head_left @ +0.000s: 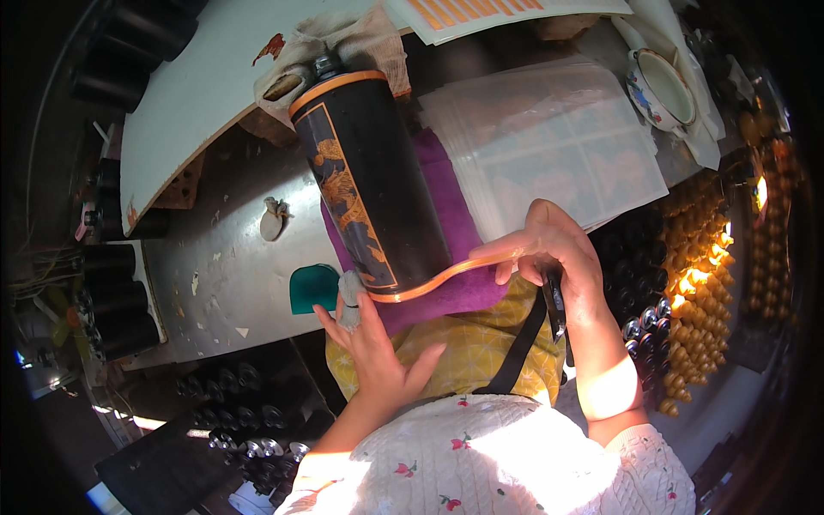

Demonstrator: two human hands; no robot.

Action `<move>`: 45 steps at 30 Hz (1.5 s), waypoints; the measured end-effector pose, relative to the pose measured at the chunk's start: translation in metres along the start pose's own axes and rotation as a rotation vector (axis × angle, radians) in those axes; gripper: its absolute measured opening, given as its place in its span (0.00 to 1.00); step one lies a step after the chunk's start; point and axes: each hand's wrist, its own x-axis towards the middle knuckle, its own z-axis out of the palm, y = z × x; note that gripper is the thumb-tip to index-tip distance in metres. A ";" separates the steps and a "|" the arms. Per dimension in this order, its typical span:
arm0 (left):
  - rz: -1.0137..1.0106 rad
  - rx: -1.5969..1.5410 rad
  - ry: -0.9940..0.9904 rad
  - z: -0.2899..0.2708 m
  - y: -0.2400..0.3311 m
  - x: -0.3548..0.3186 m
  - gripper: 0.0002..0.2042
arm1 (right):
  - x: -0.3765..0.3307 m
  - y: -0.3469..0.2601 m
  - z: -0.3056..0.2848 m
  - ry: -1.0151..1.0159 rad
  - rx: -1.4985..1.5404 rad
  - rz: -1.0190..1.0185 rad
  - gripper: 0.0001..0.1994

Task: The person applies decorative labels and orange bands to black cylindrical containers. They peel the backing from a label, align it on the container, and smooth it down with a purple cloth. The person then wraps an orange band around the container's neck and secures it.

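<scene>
A black cylinder (pixel 382 172) with a gold-figured panel lies slanted across a purple cloth (pixel 459 202). Gold-orange bands ring both its ends. From its near rim a loose gold-orange strip (pixel 455 273) runs up to my right hand (pixel 562 249), which pinches the free end between thumb and fingers. A slim black tool (pixel 554 300), kind unclear, sits in the same hand. At the cylinder's near left edge, my left hand (pixel 378 360) has its fingers spread, with the fingertips touching the rim. Grey cloth (pixel 349 300) with a dark tie seems wrapped round one finger.
A teal scraper-like piece (pixel 314 288) and a small tied cloth pouch (pixel 273 220) lie on the metal tabletop. Translucent sheets (pixel 549 146) are stacked at right, below an enamel cup (pixel 663 90). Crumpled gauze (pixel 365 39) lies beyond the cylinder. Gold gourd-like pieces (pixel 695 318) crowd the right.
</scene>
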 end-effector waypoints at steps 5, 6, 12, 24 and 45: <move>0.019 0.053 0.010 0.001 0.004 0.000 0.56 | -0.006 -0.010 0.009 -0.027 -0.024 -0.077 0.23; 0.020 0.057 0.006 0.001 0.004 0.001 0.56 | -0.008 -0.015 0.010 -0.052 0.008 -0.097 0.19; 0.036 0.018 0.064 0.004 0.008 0.005 0.57 | -0.012 -0.046 0.025 -0.003 0.085 -0.182 0.13; 0.057 0.037 0.086 0.007 0.009 0.004 0.57 | -0.018 -0.053 0.029 0.092 0.028 -0.214 0.14; 0.208 0.329 0.133 0.006 0.014 0.010 0.53 | -0.010 0.008 -0.017 0.087 0.210 -0.058 0.07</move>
